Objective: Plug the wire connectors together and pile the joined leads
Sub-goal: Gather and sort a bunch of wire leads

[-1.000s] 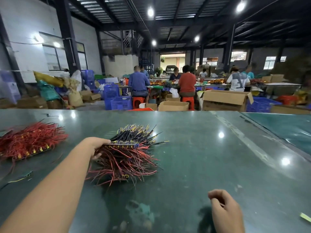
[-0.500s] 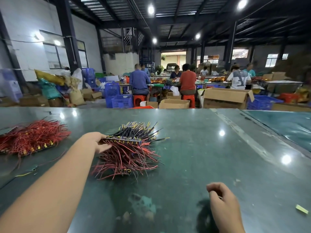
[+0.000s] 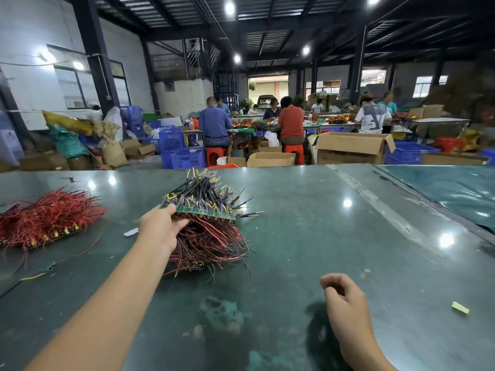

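Left hand (image 3: 160, 227) has lifted the gripped wired board (image 3: 206, 212); right hand (image 3: 345, 303) stays curled, empty.

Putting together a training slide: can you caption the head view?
Left hand grips a green circuit strip bristling with black wires over a red-wire pile; right hand hovers curled, empty.

A table (image 3: 308, 236) is spreading across the near half of the view. At its middle a board with upright leads (image 3: 203, 207) is sitting atop a heap of wires (image 3: 211, 245), the left hand (image 3: 160, 228) gripping the board's left end. Well to the left another wire pile (image 3: 45, 220) is lying. The right hand (image 3: 345, 309) is hovering near and right. Behind the table, seated workers (image 3: 290, 121) and boxes (image 3: 351, 147) are filling the hall.
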`<action>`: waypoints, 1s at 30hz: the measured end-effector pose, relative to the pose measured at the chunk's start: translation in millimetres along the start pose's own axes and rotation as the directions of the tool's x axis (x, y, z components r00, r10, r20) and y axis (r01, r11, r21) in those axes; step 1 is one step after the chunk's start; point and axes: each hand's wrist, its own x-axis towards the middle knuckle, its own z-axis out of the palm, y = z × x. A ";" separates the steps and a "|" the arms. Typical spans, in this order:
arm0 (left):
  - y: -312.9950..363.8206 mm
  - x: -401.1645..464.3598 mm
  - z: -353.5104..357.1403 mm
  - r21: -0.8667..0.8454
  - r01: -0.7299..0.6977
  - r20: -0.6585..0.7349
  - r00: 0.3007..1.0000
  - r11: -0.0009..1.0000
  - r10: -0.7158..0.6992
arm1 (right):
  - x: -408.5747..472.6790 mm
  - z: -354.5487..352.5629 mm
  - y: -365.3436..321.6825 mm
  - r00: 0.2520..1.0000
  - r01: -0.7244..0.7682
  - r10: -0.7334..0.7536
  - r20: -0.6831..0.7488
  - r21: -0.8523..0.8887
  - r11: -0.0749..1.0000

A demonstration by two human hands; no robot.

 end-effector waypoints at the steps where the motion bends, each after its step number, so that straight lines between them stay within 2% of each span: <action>1: -3.8 -8.7 -2.8 -0.036 -0.013 0.026 1.000 0.999 0.014 | -1.3 -1.1 -2.6 1.000 0.002 -0.002 0.000 0.023 1.000; 6: -27.7 -45.5 -14.6 -0.189 -0.070 0.171 0.980 0.980 0.102 | -3.5 -6.2 -26.3 0.999 0.022 -0.025 0.021 0.126 0.992; 10: -50.4 -72.2 -14.0 -0.265 -0.037 0.250 0.962 0.964 0.106 | 1.7 -7.7 -48.1 0.980 -0.006 -0.033 0.198 0.194 0.981; 13: -72.5 -90.6 -19.7 -0.290 0.034 0.299 0.952 0.956 0.057 | 6.6 -7.8 -51.8 0.941 -0.122 0.016 0.339 0.293 0.948; 16: -88.8 -99.8 -28.2 -0.291 0.156 0.366 0.930 0.944 -0.041 | 7.5 -4.5 -45.8 0.882 -0.291 0.063 0.468 0.433 0.853; 21: -108.1 -111.7 -29.6 -0.214 0.261 0.476 0.869 0.941 -0.133 | 3.5 -2.0 -42.1 0.761 -0.414 0.041 0.647 0.436 0.799; 23: -112.9 -114.7 -28.6 -0.177 0.262 0.498 0.855 0.949 -0.143 | 4.4 -4.3 -39.0 0.749 -0.456 0.040 0.661 0.472 0.754; 26: -118.3 -116.1 -27.4 -0.128 0.273 0.524 0.835 0.954 -0.168 | 5.7 -5.6 -30.0 0.770 -0.492 0.039 0.636 0.555 0.670; 30: -125.4 -118.8 -24.9 -0.144 0.381 0.510 0.819 0.913 -0.262 | -0.4 3.0 -24.0 0.806 -0.463 0.009 0.592 0.621 0.633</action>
